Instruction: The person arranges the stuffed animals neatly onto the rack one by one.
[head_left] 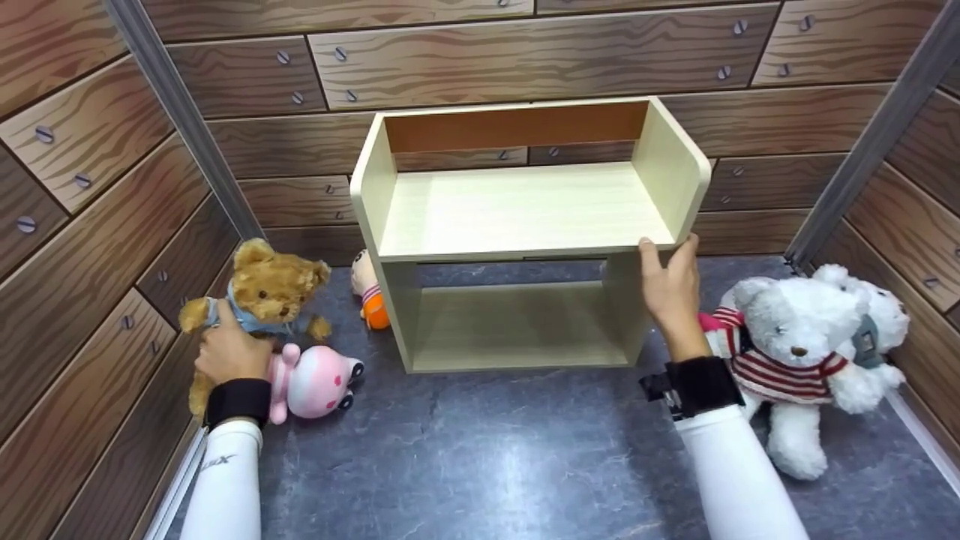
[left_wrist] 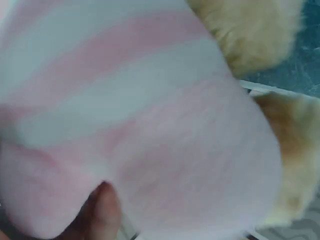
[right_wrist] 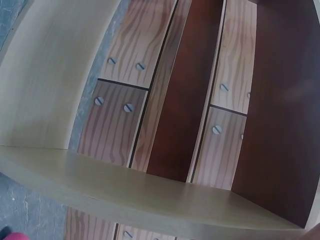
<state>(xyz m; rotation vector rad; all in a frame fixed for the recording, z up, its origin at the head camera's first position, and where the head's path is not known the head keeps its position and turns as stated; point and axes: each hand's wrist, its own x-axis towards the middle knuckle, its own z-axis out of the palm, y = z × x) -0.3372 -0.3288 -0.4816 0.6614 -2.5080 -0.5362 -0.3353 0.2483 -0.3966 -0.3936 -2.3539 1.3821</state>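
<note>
On the left, my left hand (head_left: 232,352) lies over a pink-and-white plush toy (head_left: 319,381). Its index finger reaches across the brown teddy bear (head_left: 271,289) in a blue top. In the left wrist view the striped plush body (left_wrist: 135,90) fills most of the picture, and a fingertip (left_wrist: 105,210) presses between its feet; the other fingers are hidden. A pale wooden two-tier shelf (head_left: 517,210) stands upright in the middle. My right hand (head_left: 670,289) grips its right side at the middle board, thumb on the board's front edge. The right wrist view shows the shelf's side panel (right_wrist: 125,195) up close.
An orange-clothed doll (head_left: 375,309) is partly hidden behind the shelf's left side. At right sits a white bear (head_left: 795,337) in a striped sweater, with another white plush (head_left: 885,315) behind it. Wood-patterned walls (head_left: 90,247) enclose the dark floor (head_left: 465,457).
</note>
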